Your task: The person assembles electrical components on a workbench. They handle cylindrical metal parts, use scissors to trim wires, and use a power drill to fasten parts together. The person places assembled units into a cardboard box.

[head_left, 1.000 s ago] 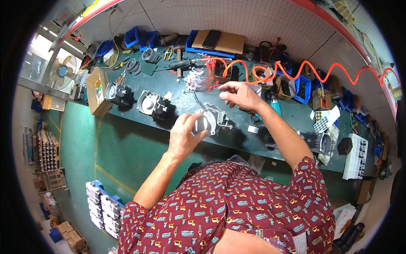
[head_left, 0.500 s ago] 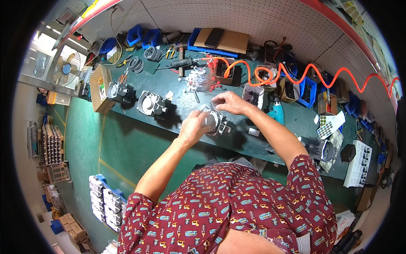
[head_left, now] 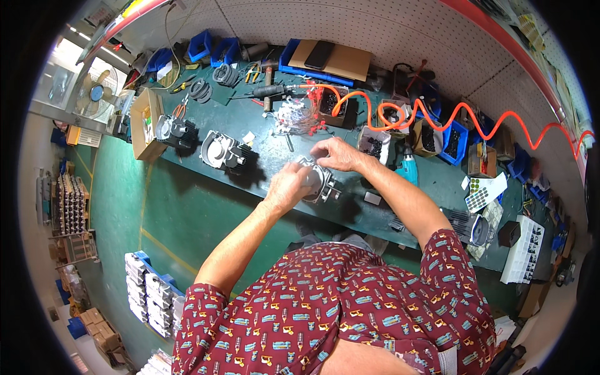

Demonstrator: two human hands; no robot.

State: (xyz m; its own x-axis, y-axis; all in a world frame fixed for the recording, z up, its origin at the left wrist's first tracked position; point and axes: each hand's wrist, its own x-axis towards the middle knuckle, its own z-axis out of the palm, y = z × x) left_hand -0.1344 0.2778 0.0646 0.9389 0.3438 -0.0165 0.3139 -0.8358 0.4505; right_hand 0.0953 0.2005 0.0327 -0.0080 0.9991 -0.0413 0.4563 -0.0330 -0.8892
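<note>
On the bench before me sits a grey metal motor housing [head_left: 325, 190], with a bracket-like part showing on its right side. My left hand [head_left: 289, 186] is closed on the housing's left side, its fingertips curled over a round grey part. My right hand [head_left: 339, 154] reaches over the far edge of the housing; its fingers are bent and drawn together, and what they pinch, if anything, is hidden. Left of my hands stand two similar housings, one open-topped and light grey [head_left: 219, 150], the other finned and darker [head_left: 177, 131].
A teal power drill [head_left: 407, 167] lies to the right, beneath an orange coiled air hose [head_left: 431, 114]. Red-tipped wires [head_left: 297, 117] are heaped behind my hands. Blue bins [head_left: 454, 140], a hammer [head_left: 269, 89] and a cardboard box [head_left: 147, 125] line the bench.
Both hands stay at the housing with almost the same grip; my right fingers have shifted slightly. The whole view has tilted a little.
</note>
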